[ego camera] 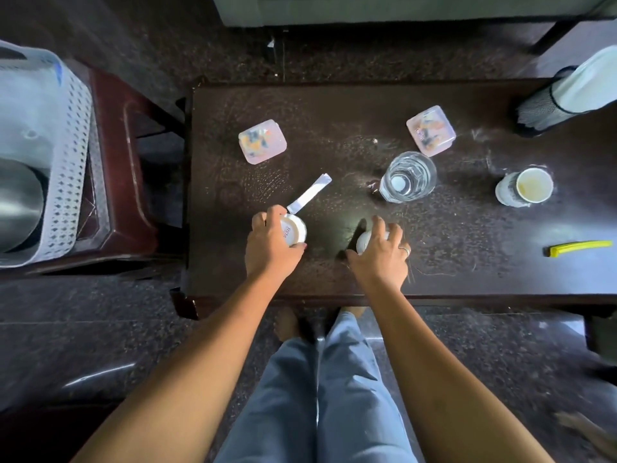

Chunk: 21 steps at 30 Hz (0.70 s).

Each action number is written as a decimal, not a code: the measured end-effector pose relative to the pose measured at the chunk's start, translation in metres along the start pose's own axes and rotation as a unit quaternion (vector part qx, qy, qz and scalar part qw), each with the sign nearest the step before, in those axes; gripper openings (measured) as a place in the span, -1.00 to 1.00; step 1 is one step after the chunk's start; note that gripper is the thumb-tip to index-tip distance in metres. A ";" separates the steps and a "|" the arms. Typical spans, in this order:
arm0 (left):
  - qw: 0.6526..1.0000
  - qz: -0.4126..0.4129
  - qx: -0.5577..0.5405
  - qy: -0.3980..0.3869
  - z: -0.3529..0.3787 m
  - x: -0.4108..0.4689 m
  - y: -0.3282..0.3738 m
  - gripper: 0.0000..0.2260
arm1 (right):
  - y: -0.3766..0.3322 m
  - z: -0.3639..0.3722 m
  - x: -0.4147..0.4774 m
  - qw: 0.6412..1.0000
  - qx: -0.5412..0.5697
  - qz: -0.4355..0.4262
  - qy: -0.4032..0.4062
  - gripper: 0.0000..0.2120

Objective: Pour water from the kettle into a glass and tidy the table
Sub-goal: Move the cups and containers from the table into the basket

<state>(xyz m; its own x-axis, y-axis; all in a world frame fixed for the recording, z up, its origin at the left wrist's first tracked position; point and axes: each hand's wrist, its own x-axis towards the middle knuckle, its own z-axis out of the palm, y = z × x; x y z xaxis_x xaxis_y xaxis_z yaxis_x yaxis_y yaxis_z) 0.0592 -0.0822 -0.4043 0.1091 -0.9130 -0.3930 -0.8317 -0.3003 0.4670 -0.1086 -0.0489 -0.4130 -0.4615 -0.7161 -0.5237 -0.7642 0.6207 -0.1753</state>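
A clear glass (408, 177) holding water stands right of the middle of the dark table (467, 269). My left hand (270, 243) grips a small white jar with a printed lid (293, 230) near the table's front. My right hand (379, 253) closes over a second small white jar (364, 242), mostly hidden under the fingers. A white sachet (309, 197) lies just beyond the left jar. The metal kettle (18, 202) sits in a white perforated basket (66, 168) on a stool to the left.
Two square pink lidded boxes (262, 141) (430, 130) lie at the back of the table. A white paper cup (534, 185) stands on the right and a yellow clip (579, 247) lies near the right edge. A mesh-covered bottle (567, 98) leans at the far right corner.
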 end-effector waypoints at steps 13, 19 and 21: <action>0.992 -0.021 -0.107 0.060 -0.077 -0.007 -0.053 -0.43 | -0.084 -0.002 -0.028 0.994 0.050 -0.089 0.041 -0.53; 0.978 -0.024 -0.153 0.142 -0.136 0.013 -0.078 -0.44 | -0.178 -0.012 -0.041 0.971 0.129 -0.199 0.029 -0.48; 0.970 -0.021 -0.160 0.182 -0.159 0.023 -0.082 -0.45 | -0.210 -0.020 -0.044 0.960 0.149 -0.233 0.029 -0.44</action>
<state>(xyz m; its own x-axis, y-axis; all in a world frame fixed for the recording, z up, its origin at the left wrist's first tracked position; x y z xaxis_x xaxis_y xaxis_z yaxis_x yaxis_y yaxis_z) 0.2167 -0.1224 -0.3259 0.3729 -0.9174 -0.1387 -0.6168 -0.3568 0.7016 0.0630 -0.1543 -0.3370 -0.1310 -0.9498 -0.2840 -0.7345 0.2854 -0.6157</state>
